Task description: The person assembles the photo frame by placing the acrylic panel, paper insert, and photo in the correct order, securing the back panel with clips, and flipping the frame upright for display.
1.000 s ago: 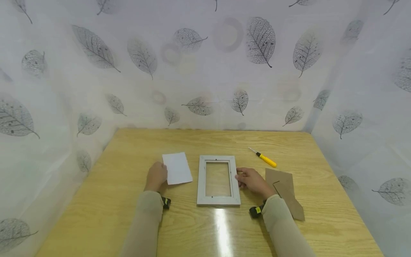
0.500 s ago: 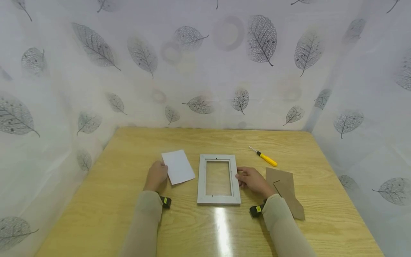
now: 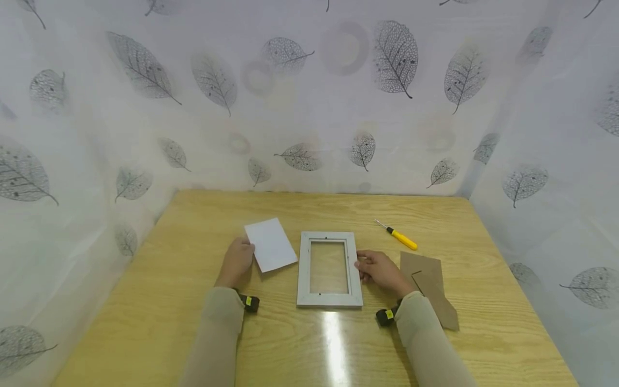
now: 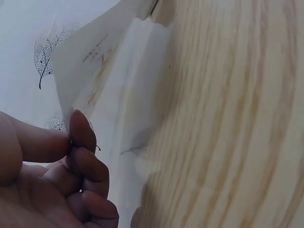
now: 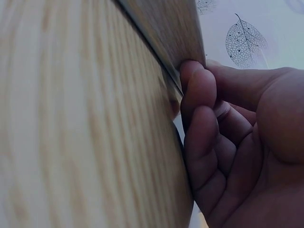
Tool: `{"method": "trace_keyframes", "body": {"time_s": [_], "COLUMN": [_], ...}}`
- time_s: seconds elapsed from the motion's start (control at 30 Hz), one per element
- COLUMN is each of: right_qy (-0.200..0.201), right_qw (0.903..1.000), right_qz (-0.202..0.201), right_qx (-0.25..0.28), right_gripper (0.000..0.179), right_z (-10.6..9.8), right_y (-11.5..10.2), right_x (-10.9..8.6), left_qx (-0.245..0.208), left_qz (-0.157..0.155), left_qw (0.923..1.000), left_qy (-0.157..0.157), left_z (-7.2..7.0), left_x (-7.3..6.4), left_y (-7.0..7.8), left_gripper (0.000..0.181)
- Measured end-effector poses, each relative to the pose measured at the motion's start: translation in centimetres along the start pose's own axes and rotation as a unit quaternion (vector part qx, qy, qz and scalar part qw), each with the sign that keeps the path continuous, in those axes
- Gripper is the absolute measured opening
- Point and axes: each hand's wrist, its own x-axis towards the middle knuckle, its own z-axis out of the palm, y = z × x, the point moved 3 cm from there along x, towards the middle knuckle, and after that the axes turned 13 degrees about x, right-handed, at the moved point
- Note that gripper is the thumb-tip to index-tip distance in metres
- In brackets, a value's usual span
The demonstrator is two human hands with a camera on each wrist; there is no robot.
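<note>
Between thumb and fingers my left hand (image 3: 237, 260) pinches the left edge of a white paper sheet (image 3: 271, 244), tilted over the table. Seen from below in the left wrist view, the sheet (image 4: 88, 61) bears small dark marks and brownish streaks. A white picture frame (image 3: 304, 269) lies in the middle with its back up and its opening showing bare wood. On its right side my right hand (image 3: 382, 271) grips the edge. The right wrist view shows the fingertips (image 5: 202, 88) against the frame's side (image 5: 178, 33).
A screwdriver (image 3: 403, 240) with a yellow handle lies at the back right. Brown cardboard pieces (image 3: 427, 269) lie beside the right forearm, with a thin dark bent strip on them. Leaf-patterned sheeting (image 3: 309, 107) encloses the wooden table (image 3: 145, 301) at the back and sides.
The paper sheet has risen and turned, its right corner swinging toward the frame. My left hand moved up slightly with it. The right hand and frame stay in place.
</note>
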Motion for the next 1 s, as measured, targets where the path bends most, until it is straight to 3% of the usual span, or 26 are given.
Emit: {"method": "trace_keyframes", "body": {"time_s": [0.23,0.63,1.0], "right_qy": [-0.001,-0.001,0.004], "right_qw": [1.0,0.9999,0.9998], "right_qz": [0.005,0.011,0.02], "right_qx": [-0.005,0.0,-0.002], "right_gripper": [0.046,0.046,0.046], "right_z": [0.0,0.0,0.0], "right_y": [0.1,-0.1,-0.4], "right_x": [0.1,0.0,-0.1], "left_qx": [-0.04,-0.052,-0.084], "left_qz": [0.006,0.025,0.018], "left_qw": [0.9992,0.9982,0.9962], "left_qy": [0.0,0.014,0.016], "left_z": [0.1,0.2,-0.5], "left_x": [-0.1,0.0,-0.4], "left_y": [0.2,0.4,1.1], "left_gripper": [0.038,0.033,0.035]}}
